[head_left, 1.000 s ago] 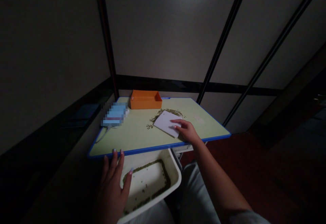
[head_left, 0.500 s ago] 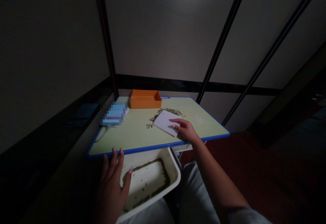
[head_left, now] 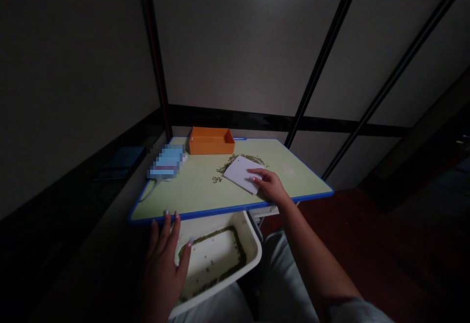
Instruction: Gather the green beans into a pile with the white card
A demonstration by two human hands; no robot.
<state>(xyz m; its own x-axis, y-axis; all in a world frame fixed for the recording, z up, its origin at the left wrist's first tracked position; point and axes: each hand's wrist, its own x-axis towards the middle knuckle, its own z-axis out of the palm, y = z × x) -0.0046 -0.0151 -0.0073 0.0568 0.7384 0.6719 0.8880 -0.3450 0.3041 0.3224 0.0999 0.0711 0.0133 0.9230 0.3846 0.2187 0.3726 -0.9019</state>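
My right hand (head_left: 270, 185) grips the near right part of a flat white card (head_left: 240, 172), thumb and fingers closed on it. The card lies slanted over a spread of small greenish-brown grains (head_left: 253, 158), hiding some of them. Low on the left is my left hand (head_left: 165, 259), its fingers stretched and spread by the table's near edge. It hangs over the left side of a white tub (head_left: 253, 252), covering part of it; whether it touches the rim I cannot tell. More grains line the tub's bottom edges, with several scattered on its floor.
The pale green table (head_left: 191, 193) has a blue edge. An orange open box (head_left: 212, 146) stands at its back left. A blurred-out blue item (head_left: 168, 160) with a white cord lies at the left edge. Dark-framed panels (head_left: 235, 44) rise behind the table.
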